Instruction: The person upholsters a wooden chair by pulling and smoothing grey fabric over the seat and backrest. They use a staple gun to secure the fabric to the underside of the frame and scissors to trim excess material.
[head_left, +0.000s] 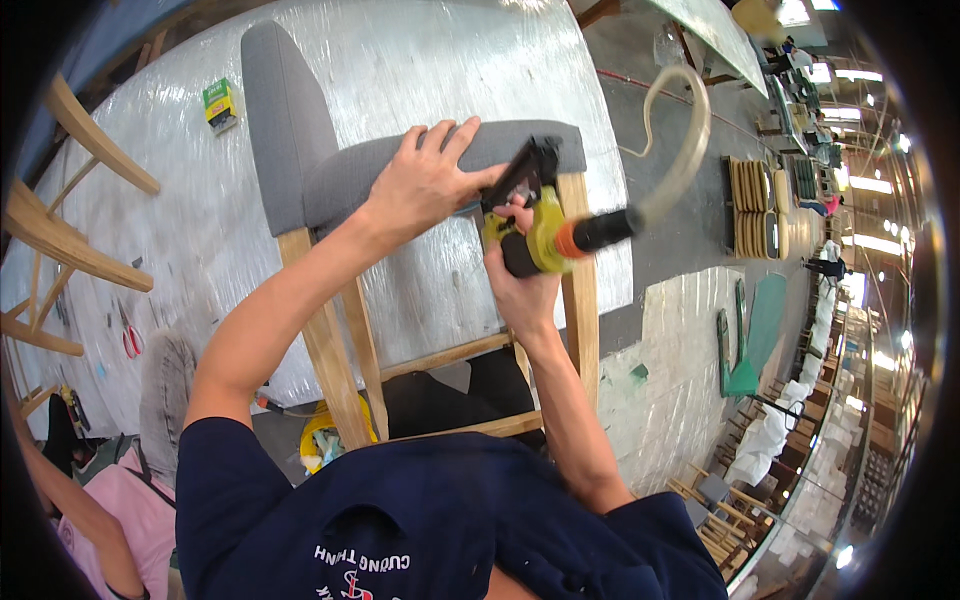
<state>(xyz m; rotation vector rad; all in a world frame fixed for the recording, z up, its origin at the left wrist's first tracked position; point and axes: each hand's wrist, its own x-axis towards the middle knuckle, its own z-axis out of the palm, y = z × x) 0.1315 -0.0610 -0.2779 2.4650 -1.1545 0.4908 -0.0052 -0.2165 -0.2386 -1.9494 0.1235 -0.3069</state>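
A grey upholstered chair lies tipped over on the plastic-covered table, its pale wooden legs pointing toward me. My left hand rests on the grey seat with its fingers spread, the thumb reaching close to the tool. In my right hand is a yellow-green pneumatic staple gun with black and orange parts, gripped by its handle. Its black nose is at the seat's underside edge, near the right-hand leg; whether it touches cannot be made out. A clear air hose curls away from the tool, blurred.
The table holds a small green and yellow box and red-handled pliers. Wooden chair parts stand at the left. A yellow bucket is below the chair. Another person in a pink shirt is at lower left.
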